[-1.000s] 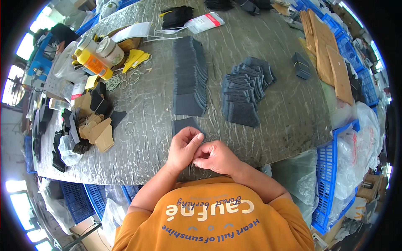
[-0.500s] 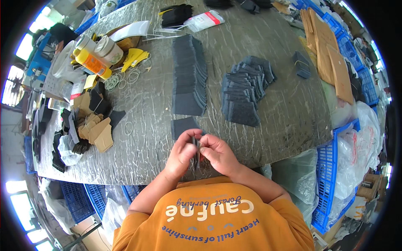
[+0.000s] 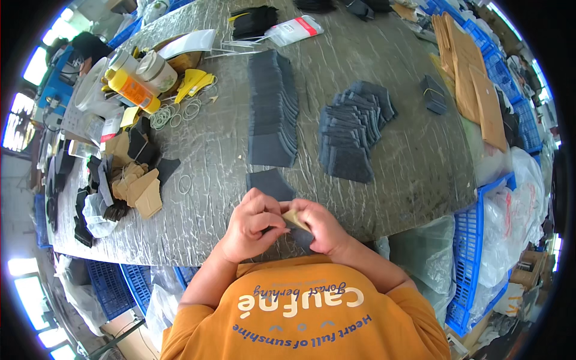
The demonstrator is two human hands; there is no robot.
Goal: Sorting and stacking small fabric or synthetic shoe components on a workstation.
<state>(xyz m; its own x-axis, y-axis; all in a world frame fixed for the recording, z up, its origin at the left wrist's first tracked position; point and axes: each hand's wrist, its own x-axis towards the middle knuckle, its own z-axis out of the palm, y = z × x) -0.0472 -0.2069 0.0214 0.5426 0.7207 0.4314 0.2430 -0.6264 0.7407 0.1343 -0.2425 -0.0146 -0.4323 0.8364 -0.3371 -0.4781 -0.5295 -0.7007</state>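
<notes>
A small tan card piece (image 3: 295, 218) is pinched between both hands just above the near edge of the grey, crackle-patterned table (image 3: 384, 198), about the middle of that edge. The left hand (image 3: 252, 225) curls over it from the left with fingers bent and thumb pressed toward the piece; the right hand (image 3: 321, 227) meets it from the right, fingertips closed on the tan piece's other end. Both grips are narrow and closed on this one piece. Just beyond the knuckles, a single dark grey fabric piece (image 3: 270, 183) lies flat on the table, partly hidden by the hands.

Farther in, toward the middle of the table, a long overlapping row of dark grey pieces (image 3: 271, 114) runs away from the person, and to its right lies a looser fanned heap of the same dark pieces (image 3: 354, 129). Toward the left edge sit a pile of tan card shapes (image 3: 138, 189) mixed with black scraps, a scatter of rubber bands (image 3: 171, 114) and a yellow bottle (image 3: 132, 90) lying on its side. Along the far right edge brown paper sheets (image 3: 474, 84) are stacked. A blue plastic crate (image 3: 480, 240) stands off the table's right side. The person's orange shirt (image 3: 300, 318) fills the lower middle of the view.
</notes>
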